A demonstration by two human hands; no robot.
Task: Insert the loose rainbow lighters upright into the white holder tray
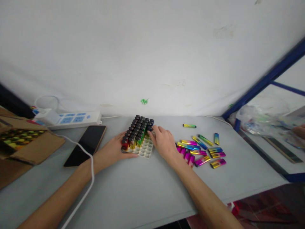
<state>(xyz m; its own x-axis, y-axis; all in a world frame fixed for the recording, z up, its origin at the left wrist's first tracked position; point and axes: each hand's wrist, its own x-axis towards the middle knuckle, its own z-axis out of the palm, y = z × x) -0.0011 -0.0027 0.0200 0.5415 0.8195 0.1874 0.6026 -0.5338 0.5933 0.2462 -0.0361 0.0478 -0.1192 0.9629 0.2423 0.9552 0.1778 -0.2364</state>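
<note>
A pale tray (145, 150) with round holes holds several rows of upright lighters (137, 128) with black tops. Its front right holes hold nothing. My left hand (114, 149) grips the tray and the lighters' left side, thumb along the front edge. At the right side of the rows, my right hand (163, 140) pinches a dark-topped lighter (150, 128) between thumb and fingers; its lower part is hidden. Loose shiny lighters (202, 160) in pink, yellow, blue and green lie to the right of my right hand.
A black phone (86, 144) and a white power strip (78, 118) are at the left. An open cardboard box (45, 144) with more lighters stands far left. A white cable (92, 171) crosses above my left forearm. Beyond a blue frame (264, 82) another person's hand (299, 131) shows near plastic bags.
</note>
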